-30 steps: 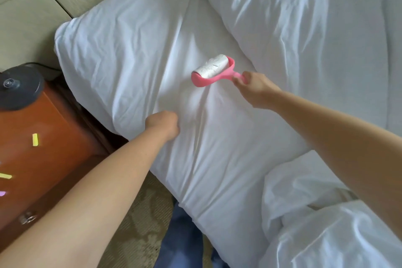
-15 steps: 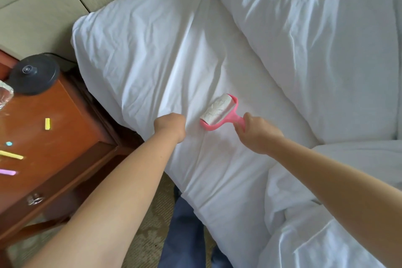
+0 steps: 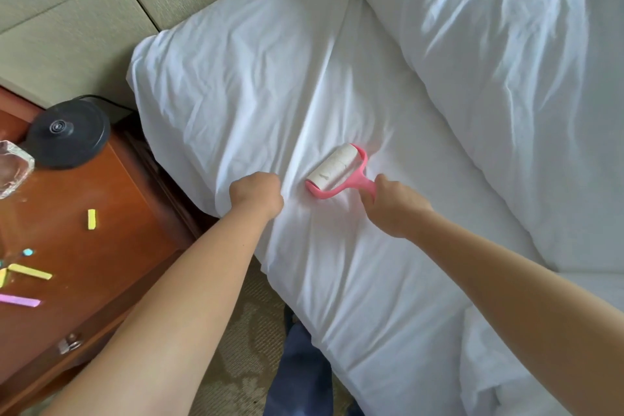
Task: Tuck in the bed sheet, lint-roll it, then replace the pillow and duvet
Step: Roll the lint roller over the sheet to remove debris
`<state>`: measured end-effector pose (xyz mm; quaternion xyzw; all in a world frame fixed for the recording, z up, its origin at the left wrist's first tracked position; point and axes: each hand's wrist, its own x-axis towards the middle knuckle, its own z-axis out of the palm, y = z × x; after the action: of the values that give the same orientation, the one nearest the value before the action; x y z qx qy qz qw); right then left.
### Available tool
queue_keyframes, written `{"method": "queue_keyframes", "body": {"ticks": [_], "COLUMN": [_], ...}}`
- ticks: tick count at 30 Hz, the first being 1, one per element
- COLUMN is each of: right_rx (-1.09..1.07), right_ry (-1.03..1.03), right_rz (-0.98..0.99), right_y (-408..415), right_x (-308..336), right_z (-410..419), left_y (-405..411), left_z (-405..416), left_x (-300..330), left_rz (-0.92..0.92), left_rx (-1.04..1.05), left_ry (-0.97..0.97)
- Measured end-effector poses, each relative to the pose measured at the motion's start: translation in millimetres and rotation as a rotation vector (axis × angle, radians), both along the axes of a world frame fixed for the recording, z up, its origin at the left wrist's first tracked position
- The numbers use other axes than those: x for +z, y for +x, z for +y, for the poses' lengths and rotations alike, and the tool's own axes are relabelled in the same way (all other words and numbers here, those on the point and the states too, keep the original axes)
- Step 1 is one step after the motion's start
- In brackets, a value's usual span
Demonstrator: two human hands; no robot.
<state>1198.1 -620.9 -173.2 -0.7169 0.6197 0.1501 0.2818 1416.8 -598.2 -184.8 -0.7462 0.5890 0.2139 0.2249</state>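
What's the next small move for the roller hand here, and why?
Probably push the lint roller away again, up the sheet toward the headboard. The right hand grips its pink handle with the roll lying on the sheet close to the left hand, which bunches the fabric at the bed's edge, and the wrinkled stretch lies beyond the roll.

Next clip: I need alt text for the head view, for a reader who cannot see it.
A person's right hand grips a pink lint roller on a white bed sheet, while the left hand, fisted, bunches the sheet beside it. A wooden nightstand with a black round base and coloured chalk pieces stands at the left.
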Motion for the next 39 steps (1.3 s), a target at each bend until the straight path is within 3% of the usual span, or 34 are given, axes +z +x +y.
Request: {"method": "queue_keyframes", "body": {"ticks": [15,29,39], "right_rx": [-0.009,-0.04,-0.042], "right_ry": [-0.046,-0.016,-0.044], "right_rz": [-0.061,-0.027,-0.035], "right_y": [67,-25,-87], "right_x": [-5,8,4], "right_z": [-46,31,79], "left_y": [29,-48,-113], "left_z": [-16,52,91], "left_x": [-10,-5,-7], "left_rz": [0.072,0.037,0.023], "left_rx": [0.028,0.146,0.05], "left_ry": [0.018,-0.045,0.011]}}
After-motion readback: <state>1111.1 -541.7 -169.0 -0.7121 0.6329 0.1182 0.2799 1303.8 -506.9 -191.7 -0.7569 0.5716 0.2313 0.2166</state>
